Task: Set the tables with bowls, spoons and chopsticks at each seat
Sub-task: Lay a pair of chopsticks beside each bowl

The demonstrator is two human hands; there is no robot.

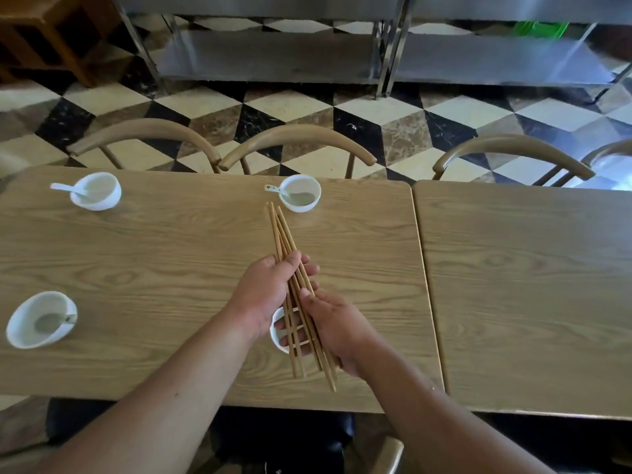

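Observation:
Above the near right part of the wooden table, my left hand grips a bundle of several wooden chopsticks near its middle. My right hand holds the lower ends of some of them. A white bowl sits under my hands, mostly hidden. Three other white bowls each hold a white spoon: the far left bowl, the far right bowl and the near left bowl. The chopstick tips point toward the far right bowl.
A second wooden table adjoins on the right with nothing on it. Three curved chair backs stand along the far edge, and a chair back is near me. Steel shelving stands beyond on the chequered floor.

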